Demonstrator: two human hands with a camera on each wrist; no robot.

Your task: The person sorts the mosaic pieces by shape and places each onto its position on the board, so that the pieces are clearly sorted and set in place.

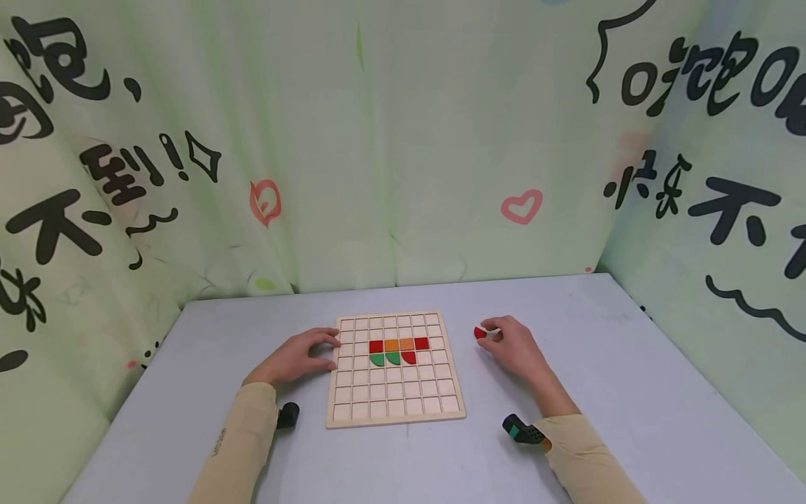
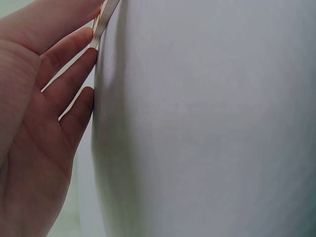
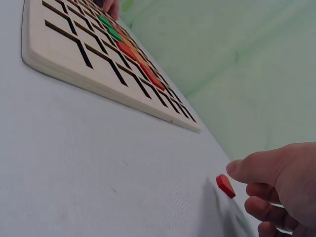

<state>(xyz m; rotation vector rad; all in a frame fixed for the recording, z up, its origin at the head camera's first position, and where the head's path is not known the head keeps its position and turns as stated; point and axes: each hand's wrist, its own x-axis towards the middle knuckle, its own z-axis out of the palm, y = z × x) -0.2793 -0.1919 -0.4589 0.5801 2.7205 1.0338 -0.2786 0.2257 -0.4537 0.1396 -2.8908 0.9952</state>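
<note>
A wooden grid board lies flat on the table. My left hand rests at its left edge, thumb and fingers spread apart along the side. In the left wrist view, those fingers are nearly straight, with only a sliver of the board visible. To the right of the board, my right hand pinches a red quarter-circle piece just above the table. That red piece shows beside the thumb in the right wrist view. On the board, red and orange squares form a row above green and red quarter-circles.
The pale tabletop surrounds the board. A patterned curtain with black lettering and hearts encloses the back and sides. Dark wrist devices, one on the left and one on the right, stick out near the sleeves.
</note>
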